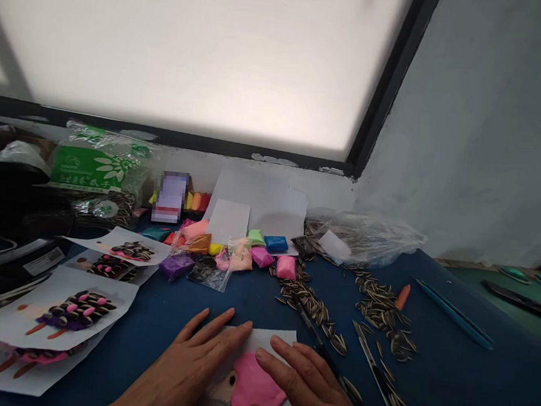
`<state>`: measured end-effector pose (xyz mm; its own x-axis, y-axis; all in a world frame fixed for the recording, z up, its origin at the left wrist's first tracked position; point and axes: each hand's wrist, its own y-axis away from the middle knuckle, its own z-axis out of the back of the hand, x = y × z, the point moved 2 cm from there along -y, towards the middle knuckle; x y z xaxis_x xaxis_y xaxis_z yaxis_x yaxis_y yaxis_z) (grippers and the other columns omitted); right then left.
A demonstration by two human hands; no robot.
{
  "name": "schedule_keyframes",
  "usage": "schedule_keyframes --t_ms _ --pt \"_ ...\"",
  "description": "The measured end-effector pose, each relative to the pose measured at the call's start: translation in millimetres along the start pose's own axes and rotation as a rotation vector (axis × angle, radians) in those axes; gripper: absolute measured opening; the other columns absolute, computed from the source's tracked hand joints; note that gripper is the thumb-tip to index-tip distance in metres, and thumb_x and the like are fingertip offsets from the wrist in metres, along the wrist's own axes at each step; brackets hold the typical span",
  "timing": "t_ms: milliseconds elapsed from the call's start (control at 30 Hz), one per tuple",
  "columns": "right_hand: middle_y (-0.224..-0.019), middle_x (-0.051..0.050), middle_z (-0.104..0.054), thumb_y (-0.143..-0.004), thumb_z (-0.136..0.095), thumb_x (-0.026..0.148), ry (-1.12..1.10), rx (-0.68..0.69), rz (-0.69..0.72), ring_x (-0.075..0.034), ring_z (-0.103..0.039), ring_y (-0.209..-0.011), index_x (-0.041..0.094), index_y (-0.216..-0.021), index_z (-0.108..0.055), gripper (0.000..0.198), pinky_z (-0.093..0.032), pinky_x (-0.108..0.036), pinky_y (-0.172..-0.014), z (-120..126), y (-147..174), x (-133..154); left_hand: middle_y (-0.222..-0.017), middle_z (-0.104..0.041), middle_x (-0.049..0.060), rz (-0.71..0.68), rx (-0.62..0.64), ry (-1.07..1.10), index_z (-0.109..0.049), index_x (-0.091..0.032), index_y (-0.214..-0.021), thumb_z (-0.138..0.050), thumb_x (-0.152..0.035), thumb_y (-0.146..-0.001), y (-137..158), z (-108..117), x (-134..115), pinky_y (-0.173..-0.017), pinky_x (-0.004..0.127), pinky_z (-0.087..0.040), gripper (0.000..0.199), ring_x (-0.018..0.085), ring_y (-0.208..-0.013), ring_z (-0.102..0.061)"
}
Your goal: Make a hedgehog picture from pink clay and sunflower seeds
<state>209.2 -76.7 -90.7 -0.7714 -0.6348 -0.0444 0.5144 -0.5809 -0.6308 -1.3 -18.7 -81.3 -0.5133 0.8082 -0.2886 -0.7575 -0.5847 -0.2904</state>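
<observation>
I see pink clay (251, 386) on white paper (263, 337); the left hand (184, 369) lies with fingers spread, the right hand (317, 393) arches loosely over the clay, neither gripping; I'd favour light, even pressure.

We look through 1 head-worn camera, facing forward and down across the blue table (448, 383); our left hand (190, 366) and right hand (311, 386) sit close, at the lower edge; the bright window (193, 51) stands farther off, at the top.
</observation>
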Motion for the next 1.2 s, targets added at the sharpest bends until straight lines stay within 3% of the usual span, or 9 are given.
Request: schedule_keyframes --t_ms 133,233,367,500,700,800,867,1033,1200 --pt "-0.121 -0.011 -0.073 -0.104 -0.047 0.049 0.027 -0.012 -0.021 -0.024 -0.072 -0.109 0.024 -0.119 -0.071 0.038 -0.059 -0.035 -0.093 16.1 -13.4 -3.2 -0.155 -0.049 0.003 0.021 -0.002 -0.021 -0.016 -0.034 -0.16 -0.064 -0.073 -0.085 -1.7 -1.9 1.7 -0.119 0.054 -0.033 0.097 0.035 -0.144 -0.039" --pt "-0.126 0.0 -0.071 -0.102 -0.058 0.039 0.022 -0.008 0.12 -0.021 -0.067 -0.118 0.037 -0.107 -0.074 0.017 -0.057 -0.034 -0.097 25.2 -16.1 -3.7 -0.155 -0.048 0.004 0.0 0.01 0.004 -0.014 -0.034 -0.161 -0.064 -0.071 -0.086 -2.0 6.0 -0.7 -0.119 0.055 -0.033 0.097 0.036 -0.144 -0.04" --pt "-0.126 -0.003 -0.072 -0.102 -0.054 0.047 -0.008 -0.114 -0.012 -0.023 -0.069 -0.115 0.035 -0.106 -0.075 0.025 -0.055 -0.038 -0.099 13.8 -6.9 -3.3 -0.154 -0.049 0.003 -0.039 -0.021 0.03 -0.005 -0.038 -0.161 -0.057 -0.065 -0.094 -1.2 25.2 -9.2 -0.116 0.053 -0.038 0.089 0.036 -0.142 -0.044" --pt "-0.135 0.003 -0.066 -0.101 -0.057 0.039 -0.037 -0.136 0.033 -0.021 -0.059 -0.128 0.042 -0.109 -0.072 0.017 -0.047 -0.041 -0.109 2.1 -2.4 0.4 -0.156 -0.046 0.003 -0.063 -0.042 0.037 0.002 -0.039 -0.16 -0.054 -0.065 -0.097 -1.4 32.9 -13.1 -0.116 0.053 -0.038 0.088 0.035 -0.141 -0.044" --pt "-0.13 0.001 -0.07 -0.104 -0.054 0.036 -0.002 -0.169 0.064 -0.017 -0.057 -0.13 0.036 -0.106 -0.071 0.018 -0.041 -0.037 -0.113 18.2 -14.6 -1.0 -0.158 -0.042 0.004 -0.059 -0.007 0.061 0.001 -0.038 -0.161 -0.055 -0.065 -0.097 -2.2 29.6 -9.7 -0.118 0.054 -0.034 0.089 0.035 -0.144 -0.039" --pt "-0.128 0.0 -0.071 -0.105 -0.054 0.036 0.065 -0.119 0.182 -0.015 -0.057 -0.13 0.035 -0.113 -0.07 0.019 -0.041 -0.035 -0.114 26.1 -19.7 -3.2 -0.159 -0.04 0.006 -0.037 0.041 0.079 -0.004 -0.035 -0.162 -0.059 -0.065 -0.093 -2.2 21.4 -6.0 -0.119 0.056 -0.031 0.093 0.036 -0.146 -0.035" --pt "-0.132 0.0 -0.069 -0.105 -0.053 0.038 0.1 -0.012 0.266 -0.015 -0.055 -0.132 0.035 -0.119 -0.069 0.022 -0.042 -0.035 -0.112 25.5 -20.8 -4.4 -0.16 -0.04 0.005 -0.015 0.07 0.09 -0.005 -0.034 -0.161 -0.066 -0.066 -0.088 -2.4 14.3 -3.2 -0.12 0.058 -0.028 0.1 0.037 -0.148 -0.032" --pt "-0.131 0.0 -0.069 -0.107 -0.048 0.034 0.108 -0.104 0.192 -0.015 -0.053 -0.133 0.034 -0.114 -0.071 0.024 -0.04 -0.037 -0.114 23.2 -20.6 -7.0 -0.159 -0.042 0.002 0.01 0.073 0.106 -0.009 -0.036 -0.16 -0.064 -0.067 -0.085 -4.2 6.4 -1.1 -0.12 0.059 -0.026 0.097 0.036 -0.149 -0.03" --pt "-0.132 -0.001 -0.068 -0.103 -0.056 0.037 0.153 -0.042 0.248 -0.014 -0.06 -0.126 0.036 -0.119 -0.069 0.02 -0.046 -0.033 -0.108 21.5 -21.0 -4.7 -0.159 -0.043 0.001 0.031 0.079 0.062 -0.01 -0.038 -0.159 -0.068 -0.059 -0.086 -5.1 6.5 -3.5 -0.12 0.059 -0.027 0.095 0.034 -0.148 -0.032"
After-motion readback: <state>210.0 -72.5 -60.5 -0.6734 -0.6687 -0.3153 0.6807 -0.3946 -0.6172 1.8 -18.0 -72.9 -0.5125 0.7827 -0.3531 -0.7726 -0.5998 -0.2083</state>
